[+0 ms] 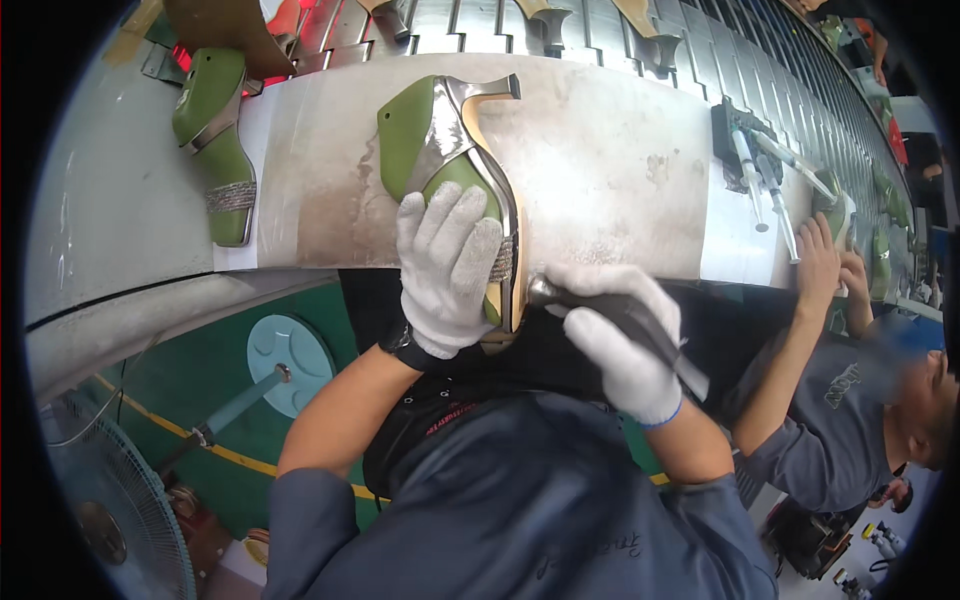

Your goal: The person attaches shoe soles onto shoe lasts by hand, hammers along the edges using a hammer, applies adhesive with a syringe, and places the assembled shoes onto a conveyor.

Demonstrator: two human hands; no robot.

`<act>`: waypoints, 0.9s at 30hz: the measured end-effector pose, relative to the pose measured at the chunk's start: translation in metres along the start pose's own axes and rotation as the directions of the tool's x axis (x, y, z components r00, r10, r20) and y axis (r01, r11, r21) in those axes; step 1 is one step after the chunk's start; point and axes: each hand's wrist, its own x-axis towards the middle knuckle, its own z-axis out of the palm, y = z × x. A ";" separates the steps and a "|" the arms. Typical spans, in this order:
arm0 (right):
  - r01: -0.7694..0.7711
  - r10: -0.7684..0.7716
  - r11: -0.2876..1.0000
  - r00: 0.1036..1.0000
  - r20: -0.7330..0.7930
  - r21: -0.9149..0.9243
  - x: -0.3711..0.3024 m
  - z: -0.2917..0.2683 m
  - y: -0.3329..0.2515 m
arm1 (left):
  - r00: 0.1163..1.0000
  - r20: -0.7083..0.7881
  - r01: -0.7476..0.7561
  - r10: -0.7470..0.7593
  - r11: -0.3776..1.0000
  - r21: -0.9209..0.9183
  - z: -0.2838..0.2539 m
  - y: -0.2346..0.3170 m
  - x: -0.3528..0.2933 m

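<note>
A high-heeled sandal (450, 130) with shiny silver straps lies on its side, fitted on a green shoe last. Its heel points to the far right and its toe toward me. My gloved left hand (447, 265) is closed over the front part, beside a braided glittery strap. In my gloved right hand (635, 350) is a dark shoemaker's hammer (640, 325). Its round metal face sits right by the sole edge near the toe; whether they touch I cannot tell. The lower part of the tool is partly covered by my fingers.
Another sandal on a green last (215, 150) lies left on the worktable (610, 150). Across the back runs a slatted metal conveyor (480, 25) with more heeled shoes. Several syringes (765, 180) stand at the right, near a co-worker's hands (825, 260). A fan (115, 500) stands lower left.
</note>
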 end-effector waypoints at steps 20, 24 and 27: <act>0.173 -0.107 0.952 0.961 0.256 -0.251 0.057 -0.001 -0.023 | 0.990 -0.026 0.136 -0.142 0.976 -0.172 0.001 0.004 -0.007; 0.323 -0.222 0.860 0.934 0.280 -0.396 0.057 0.002 -0.025 | 0.986 -0.018 0.156 -0.163 0.968 -0.197 0.001 0.006 -0.001; 0.324 -0.208 0.851 0.931 0.301 -0.413 0.054 0.007 -0.027 | 0.988 -0.036 0.139 -0.147 0.976 -0.168 0.004 0.003 -0.002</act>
